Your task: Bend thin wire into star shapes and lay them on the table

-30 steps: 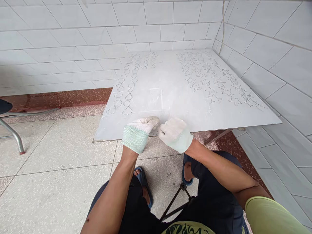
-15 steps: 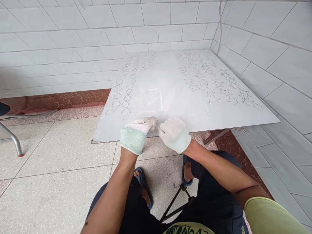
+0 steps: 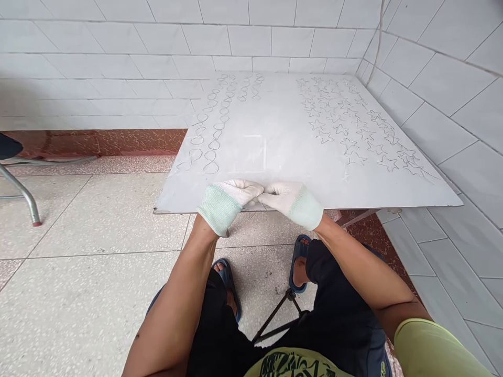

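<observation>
My left hand (image 3: 232, 199) and my right hand (image 3: 293, 201), both in white gloves with pale green cuffs, meet at the near edge of the white table (image 3: 291, 141). Their fingertips are pinched together on a thin dark wire (image 3: 251, 214), which shows only as a small bent piece below the fingers. The gloves hide the rest of its shape. On the table's left side lie rows of figure-eight wire shapes (image 3: 211, 161). Many star-shaped wire pieces (image 3: 356, 153) cover the right side.
A tiled wall (image 3: 251, 42) stands behind the table, another (image 3: 444, 84) to its right. A metal chair leg (image 3: 29, 199) is at far left. Below me are my slippered feet and a dark folding-stool frame (image 3: 275, 317) on the speckled floor (image 3: 94, 303).
My fingertips have drawn closer together, covering more of the wire. My right hand has turned to lie flatter. The camera view has shifted, so the table sits slightly higher and farther right.
</observation>
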The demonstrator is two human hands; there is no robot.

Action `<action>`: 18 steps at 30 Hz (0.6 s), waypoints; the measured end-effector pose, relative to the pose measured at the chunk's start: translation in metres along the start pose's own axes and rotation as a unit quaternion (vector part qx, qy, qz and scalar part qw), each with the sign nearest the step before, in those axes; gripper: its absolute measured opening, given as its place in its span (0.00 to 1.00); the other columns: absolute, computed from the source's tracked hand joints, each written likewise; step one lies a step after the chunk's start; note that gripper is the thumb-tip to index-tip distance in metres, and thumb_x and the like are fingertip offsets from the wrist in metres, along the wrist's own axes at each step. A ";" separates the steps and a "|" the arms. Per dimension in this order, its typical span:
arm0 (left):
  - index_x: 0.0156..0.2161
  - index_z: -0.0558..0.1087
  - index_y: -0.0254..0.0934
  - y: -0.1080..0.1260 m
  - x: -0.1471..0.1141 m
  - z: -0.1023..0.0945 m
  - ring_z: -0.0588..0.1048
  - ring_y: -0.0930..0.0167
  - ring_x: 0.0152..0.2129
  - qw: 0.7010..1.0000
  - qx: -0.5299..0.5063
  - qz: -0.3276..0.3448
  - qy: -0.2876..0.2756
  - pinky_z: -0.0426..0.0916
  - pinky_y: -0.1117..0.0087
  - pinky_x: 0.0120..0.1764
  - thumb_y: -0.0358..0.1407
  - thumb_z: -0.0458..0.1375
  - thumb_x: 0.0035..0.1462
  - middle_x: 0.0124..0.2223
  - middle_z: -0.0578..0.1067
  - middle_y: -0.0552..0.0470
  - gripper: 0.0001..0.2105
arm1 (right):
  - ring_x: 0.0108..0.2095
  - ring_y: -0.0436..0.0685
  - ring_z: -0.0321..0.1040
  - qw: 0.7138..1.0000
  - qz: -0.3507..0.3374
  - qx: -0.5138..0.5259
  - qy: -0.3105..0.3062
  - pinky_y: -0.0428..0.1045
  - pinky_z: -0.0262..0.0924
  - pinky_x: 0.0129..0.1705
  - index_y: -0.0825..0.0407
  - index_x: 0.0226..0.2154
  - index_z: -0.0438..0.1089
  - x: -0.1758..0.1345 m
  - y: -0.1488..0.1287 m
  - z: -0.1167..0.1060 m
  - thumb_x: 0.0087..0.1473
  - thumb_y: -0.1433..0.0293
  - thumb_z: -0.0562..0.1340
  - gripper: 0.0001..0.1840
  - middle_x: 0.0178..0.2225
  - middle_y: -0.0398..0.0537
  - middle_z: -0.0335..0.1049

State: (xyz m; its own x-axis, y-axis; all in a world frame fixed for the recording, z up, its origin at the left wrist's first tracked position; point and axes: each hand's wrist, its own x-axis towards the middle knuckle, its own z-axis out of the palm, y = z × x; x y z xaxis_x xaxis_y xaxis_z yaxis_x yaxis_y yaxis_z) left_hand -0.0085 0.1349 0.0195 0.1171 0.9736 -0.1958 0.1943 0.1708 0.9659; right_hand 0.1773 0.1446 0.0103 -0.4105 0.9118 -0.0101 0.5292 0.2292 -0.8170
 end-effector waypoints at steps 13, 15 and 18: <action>0.26 0.77 0.36 0.013 0.008 -0.005 0.68 0.72 0.22 0.996 0.018 0.036 0.079 0.61 0.71 0.27 0.46 0.66 0.46 0.25 0.75 0.52 0.13 | 0.30 0.55 0.68 0.972 -0.064 -0.219 0.051 0.52 0.53 0.34 0.51 0.29 0.77 -0.012 -0.006 -0.013 0.65 0.58 0.63 0.17 0.28 0.46 0.75; 0.24 0.75 0.37 0.014 0.009 -0.007 0.65 0.73 0.21 0.996 0.013 0.044 0.075 0.59 0.70 0.27 0.45 0.65 0.47 0.23 0.72 0.53 0.13 | 0.32 0.58 0.68 0.930 -0.141 -0.328 0.086 0.54 0.51 0.36 0.52 0.29 0.76 -0.014 -0.006 -0.008 0.67 0.58 0.62 0.19 0.28 0.50 0.74; 0.23 0.74 0.38 0.013 0.011 -0.008 0.65 0.73 0.21 0.996 0.007 0.057 0.065 0.59 0.69 0.27 0.45 0.64 0.48 0.22 0.71 0.53 0.13 | 0.34 0.60 0.68 0.882 -0.235 -0.402 0.072 0.55 0.49 0.37 0.52 0.34 0.77 -0.017 -0.008 0.000 0.70 0.59 0.59 0.19 0.29 0.52 0.75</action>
State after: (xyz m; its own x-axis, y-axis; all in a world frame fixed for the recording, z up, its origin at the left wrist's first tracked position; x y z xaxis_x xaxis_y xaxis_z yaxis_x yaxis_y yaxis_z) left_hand -0.0128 0.1488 0.0314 0.0122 0.9981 -0.0609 0.1998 0.0573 0.9782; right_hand 0.1803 0.1275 0.0169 -0.6569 0.6717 0.3425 0.7045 0.7086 -0.0384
